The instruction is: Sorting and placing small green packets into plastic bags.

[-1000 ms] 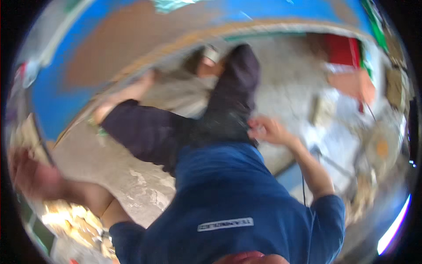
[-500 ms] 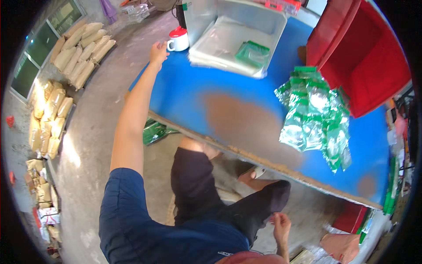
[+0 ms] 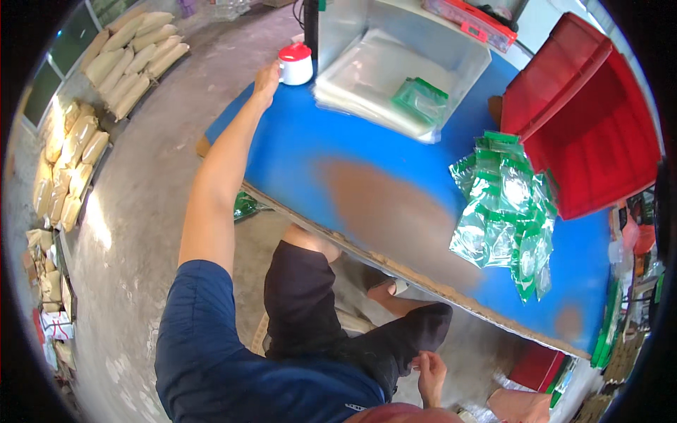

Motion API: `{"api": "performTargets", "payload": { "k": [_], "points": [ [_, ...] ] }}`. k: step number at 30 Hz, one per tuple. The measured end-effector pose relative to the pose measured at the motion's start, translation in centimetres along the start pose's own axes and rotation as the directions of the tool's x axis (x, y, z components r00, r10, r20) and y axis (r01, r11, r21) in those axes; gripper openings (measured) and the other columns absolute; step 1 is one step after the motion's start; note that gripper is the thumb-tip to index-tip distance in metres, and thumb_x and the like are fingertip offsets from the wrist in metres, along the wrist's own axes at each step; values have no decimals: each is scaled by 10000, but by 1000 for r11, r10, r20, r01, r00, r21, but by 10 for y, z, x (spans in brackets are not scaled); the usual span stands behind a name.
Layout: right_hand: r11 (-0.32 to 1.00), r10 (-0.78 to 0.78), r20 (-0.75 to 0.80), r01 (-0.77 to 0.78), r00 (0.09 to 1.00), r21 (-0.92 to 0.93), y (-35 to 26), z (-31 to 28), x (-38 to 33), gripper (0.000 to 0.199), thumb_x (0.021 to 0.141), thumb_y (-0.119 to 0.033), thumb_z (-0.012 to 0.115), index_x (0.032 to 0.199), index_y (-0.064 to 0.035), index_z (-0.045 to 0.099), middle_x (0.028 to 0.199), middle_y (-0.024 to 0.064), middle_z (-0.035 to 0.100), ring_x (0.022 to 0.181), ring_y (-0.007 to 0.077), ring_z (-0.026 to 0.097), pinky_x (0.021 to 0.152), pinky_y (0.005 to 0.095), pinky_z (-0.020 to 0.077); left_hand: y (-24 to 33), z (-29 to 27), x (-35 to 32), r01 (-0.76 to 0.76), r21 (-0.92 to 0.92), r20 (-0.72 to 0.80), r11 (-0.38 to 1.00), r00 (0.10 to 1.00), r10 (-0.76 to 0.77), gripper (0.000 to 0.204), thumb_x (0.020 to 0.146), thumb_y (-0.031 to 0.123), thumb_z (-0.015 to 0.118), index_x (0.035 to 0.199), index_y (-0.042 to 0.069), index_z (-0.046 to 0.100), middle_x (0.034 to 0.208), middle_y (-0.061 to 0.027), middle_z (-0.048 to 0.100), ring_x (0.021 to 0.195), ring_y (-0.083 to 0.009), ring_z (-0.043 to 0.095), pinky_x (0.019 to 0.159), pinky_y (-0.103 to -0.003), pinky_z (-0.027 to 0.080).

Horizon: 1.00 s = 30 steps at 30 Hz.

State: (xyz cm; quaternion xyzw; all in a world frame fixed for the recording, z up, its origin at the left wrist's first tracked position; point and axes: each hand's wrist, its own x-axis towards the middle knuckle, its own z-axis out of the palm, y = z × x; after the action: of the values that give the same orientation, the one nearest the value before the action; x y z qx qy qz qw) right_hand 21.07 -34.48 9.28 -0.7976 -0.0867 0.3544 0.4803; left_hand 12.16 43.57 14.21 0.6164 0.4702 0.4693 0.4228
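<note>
A white mug (image 3: 296, 70) with a red lid stands near the far left corner of the blue tabletop (image 3: 282, 148). The fingers of my left hand (image 3: 267, 79) are closed at its handle, my arm stretched out across the table's left side. Low at the right, beside my knee, my right hand (image 3: 431, 372) hangs with its fingers curled in; whether anything is in them I cannot make out. Several clear bags with green edges (image 3: 502, 211) lie overlapping on the right of the table, nowhere near either hand.
Behind the bags a red plastic bin (image 3: 592, 134) rests on its side. A translucent tub (image 3: 462, 81) at the back holds clear plastic sheets and a green-edged bag (image 3: 421, 101). A dark post (image 3: 310, 32) rises beside the mug. Full sacks (image 3: 134, 56) are stacked along the left wall.
My left hand has closed in on the mug's handle from just beside it. The view has shifted a little; my right hand is still low by my leg.
</note>
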Motion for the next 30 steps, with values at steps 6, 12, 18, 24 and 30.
{"api": "performTargets", "payload": {
  "k": [6,12,18,24,30],
  "points": [
    [974,-214,119,221,970,-50,-34,18,15,160,928,-103,616,1014,32,626,847,98,688,760,131,649,701,259,517,26,-56,-75,11,-30,142,1000,990,-7,417,959,371,488,631,114,471,603,8,426,576,-114,376,523,-328,274],
    [746,-621,172,644,765,-167,-150,55,41,237,849,-56,697,1060,13,614,862,81,669,765,128,624,733,284,516,97,-71,-188,7,-98,320,995,947,25,404,979,374,505,656,134,467,622,48,408,563,-63,335,497,-248,256],
    [306,-939,126,945,319,-115,-255,94,38,797,667,-245,877,1322,-12,488,1134,133,602,1033,245,578,914,371,460,131,-75,-302,176,-143,507,974,858,-81,395,979,363,512,665,128,466,629,59,404,548,-42,312,460,-227,196],
    [137,-880,411,955,239,-263,-283,98,29,988,621,-266,883,1436,-63,361,1390,197,462,1267,372,471,1046,432,408,132,-53,-397,233,-181,712,955,701,-37,370,991,323,505,691,108,480,663,58,394,605,-44,321,533,-230,244],
    [296,-716,536,890,446,-346,-254,66,17,877,647,-245,828,1390,-62,400,1221,229,574,1128,401,561,959,456,458,129,-31,-440,236,-207,863,949,502,63,316,1001,310,466,757,109,471,708,60,393,644,-43,322,571,-213,253]
  ]
}}
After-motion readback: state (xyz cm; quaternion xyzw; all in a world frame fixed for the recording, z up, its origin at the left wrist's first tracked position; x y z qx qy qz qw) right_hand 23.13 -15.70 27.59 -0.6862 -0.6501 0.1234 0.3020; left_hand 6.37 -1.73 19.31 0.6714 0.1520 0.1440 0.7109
